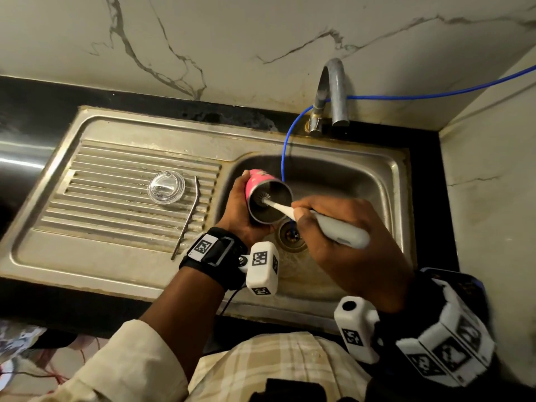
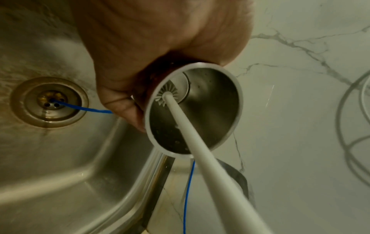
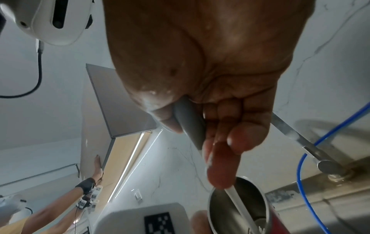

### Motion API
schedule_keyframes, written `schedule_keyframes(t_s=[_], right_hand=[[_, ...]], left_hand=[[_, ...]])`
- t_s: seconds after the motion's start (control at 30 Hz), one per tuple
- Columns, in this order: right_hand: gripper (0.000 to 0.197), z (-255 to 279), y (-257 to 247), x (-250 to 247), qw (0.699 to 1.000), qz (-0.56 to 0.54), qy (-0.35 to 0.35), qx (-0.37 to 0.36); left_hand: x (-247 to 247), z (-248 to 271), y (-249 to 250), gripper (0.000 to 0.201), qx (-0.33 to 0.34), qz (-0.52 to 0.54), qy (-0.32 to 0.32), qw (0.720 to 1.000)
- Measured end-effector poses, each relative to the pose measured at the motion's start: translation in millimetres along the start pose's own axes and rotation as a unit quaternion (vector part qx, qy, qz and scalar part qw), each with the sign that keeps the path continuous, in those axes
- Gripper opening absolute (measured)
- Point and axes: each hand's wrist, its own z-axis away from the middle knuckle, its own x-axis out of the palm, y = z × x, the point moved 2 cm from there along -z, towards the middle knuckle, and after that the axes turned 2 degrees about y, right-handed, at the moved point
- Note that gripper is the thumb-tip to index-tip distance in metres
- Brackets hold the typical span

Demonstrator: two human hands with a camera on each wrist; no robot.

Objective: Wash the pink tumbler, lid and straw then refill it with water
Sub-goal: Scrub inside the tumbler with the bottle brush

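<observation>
My left hand [image 1: 236,211] grips the pink tumbler [image 1: 258,181] over the sink basin, tilted with its steel mouth [image 2: 193,110] facing me. My right hand [image 1: 342,227] holds a white bottle brush [image 1: 333,229] by its handle [image 3: 189,121]. The brush head [image 2: 169,94] is deep inside the tumbler, near the bottom. The clear lid [image 1: 166,186] lies on the ribbed drainboard. The bent metal straw [image 1: 188,219] lies just to the right of the lid.
A steel sink [image 1: 362,181] with a drain [image 1: 291,236] sits below the tumbler. A blue tube [image 1: 285,152] runs from the wall into the drain [image 2: 50,101]. The curved tap [image 1: 333,91] stands behind the basin. Marble wall at back and right.
</observation>
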Motion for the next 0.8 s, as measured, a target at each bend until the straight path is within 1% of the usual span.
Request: schedule_keyframes(t_s=[0.1,0.23,0.3,0.4,0.5,0.6,0.73,0.8], right_hand=[[0.022,5.7,-8.8,-8.8,1.000,0.001,-0.024,0.001],[0.019,18.1,-28.9,-36.0,0.998,-0.008,-0.067,0.010],[0.018,20.4,-33.7,-39.7,0.998,0.001,-0.062,0.003],[0.020,14.0,-27.0,-25.5,0.999,0.024,-0.034,-0.024],[0.024,1.4,-7.8,-9.8,0.999,0.024,-0.028,-0.003],[0.021,-3.5,-2.1,-5.5,1.000,0.017,-0.026,0.003],[0.020,6.3,-19.9,-22.8,0.999,-0.016,-0.038,0.020],[0.022,13.0,-30.7,-35.3,0.998,-0.013,-0.058,0.026]], left_hand=[[-4.6,2.2,10.3,0.066,0.006,0.023,0.030,0.999],[-11.5,1.8,16.2,0.059,0.016,0.021,0.064,0.998],[-10.2,1.9,15.7,0.059,0.023,0.025,0.072,0.997],[-1.6,2.6,11.5,0.062,0.018,0.012,0.067,0.998],[7.6,4.5,5.5,0.063,0.013,0.001,0.059,0.998],[3.3,4.6,9.0,0.067,0.022,-0.005,0.064,0.998],[-7.3,4.6,20.0,0.062,0.033,0.007,0.083,0.996],[-9.5,4.9,21.8,0.058,0.048,0.015,0.086,0.995]])
